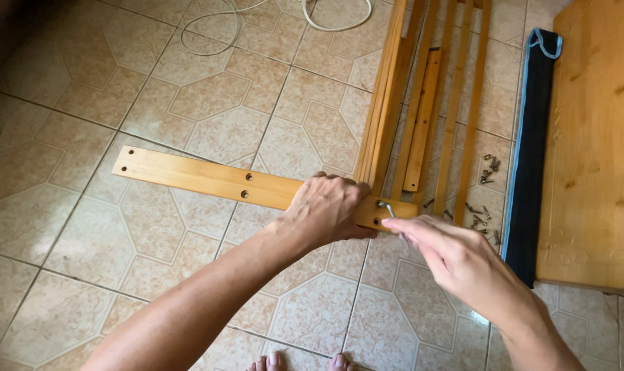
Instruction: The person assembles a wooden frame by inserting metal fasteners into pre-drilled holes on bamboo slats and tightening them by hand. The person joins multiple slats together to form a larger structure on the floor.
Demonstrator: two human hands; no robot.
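- A flat wooden crosspiece (209, 180) lies over the tiled floor (85, 261), running from 9 o'clock in toward the centre; I count three bolt holes showing along it and one more at its right end.
- The left hand (329, 208) is closed over the crosspiece near centre, pressing it down onto the frame rails.
- Judged from this, a good grip keeps the holes lined up while the bolt turns; any slip would cross the thread.
- The right hand (456, 257), toward 4 o'clock, pinches a small metal hex key (387, 208) between fingertips, its tip seated in the end of the crosspiece.
- The key probably wants to stay fully seated and square, turned in short strokes.
- About six long wooden slats (422, 103) run up toward 12 o'clock.
- Loose screws (487, 168) lie scattered at 3 o'clock, too small to count surely.
- One dark cloth bag (531, 137) and one wooden board (593, 144) lie at the far right.
- One white cable (236, 27) loops at 11 o'clock.
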